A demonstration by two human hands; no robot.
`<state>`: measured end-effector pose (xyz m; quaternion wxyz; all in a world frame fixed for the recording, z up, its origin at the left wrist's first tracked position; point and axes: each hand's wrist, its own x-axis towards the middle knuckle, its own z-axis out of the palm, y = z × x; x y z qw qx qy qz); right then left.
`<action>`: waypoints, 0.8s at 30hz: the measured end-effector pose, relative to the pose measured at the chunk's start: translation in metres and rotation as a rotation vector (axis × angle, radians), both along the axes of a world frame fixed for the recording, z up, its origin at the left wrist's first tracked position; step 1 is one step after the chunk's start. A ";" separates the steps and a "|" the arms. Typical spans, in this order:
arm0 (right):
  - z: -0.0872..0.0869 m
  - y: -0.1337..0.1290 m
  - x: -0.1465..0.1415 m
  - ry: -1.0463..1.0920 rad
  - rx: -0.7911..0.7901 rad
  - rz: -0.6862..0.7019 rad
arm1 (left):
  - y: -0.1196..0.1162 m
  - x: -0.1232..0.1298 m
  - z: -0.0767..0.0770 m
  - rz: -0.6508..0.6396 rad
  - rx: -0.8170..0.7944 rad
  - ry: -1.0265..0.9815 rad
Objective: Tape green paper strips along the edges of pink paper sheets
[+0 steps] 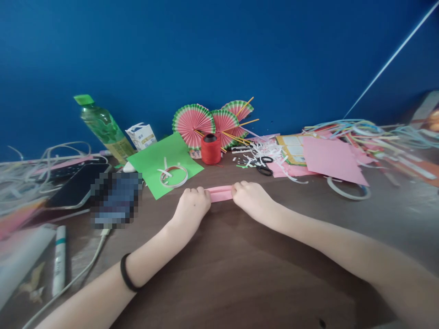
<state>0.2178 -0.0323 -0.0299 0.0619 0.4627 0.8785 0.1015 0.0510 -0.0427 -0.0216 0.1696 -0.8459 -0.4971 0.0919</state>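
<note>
A narrow strip of folded pink paper (221, 194) lies crosswise at the middle of the brown table. My left hand (194, 205) has its fingers closed on the strip's left end. At the right end my right hand (249, 197) grips the same strip with curled fingers. Just beyond my left hand are a green sheet (154, 167) and a roll of white tape (173, 176). A spool of red thread (211, 150) stands behind the strip. Black-handled scissors (265, 167) lie beyond my right hand.
Watermelon-patterned paper fans (194, 124) lean against the blue wall. A green bottle (104, 130), phones (118, 198), a cable and a marker (59, 260) are at the left. Paper scraps (262, 153), a pink sheet (332, 160) and coloured strips (356, 127) lie at the right.
</note>
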 end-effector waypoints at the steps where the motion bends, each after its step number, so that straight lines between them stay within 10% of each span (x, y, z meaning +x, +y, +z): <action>1: -0.002 -0.001 0.000 -0.001 0.011 -0.003 | 0.000 0.000 -0.001 -0.005 0.009 0.001; 24: -0.013 -0.005 -0.007 0.013 0.132 0.017 | -0.003 0.004 -0.019 -0.051 0.161 0.034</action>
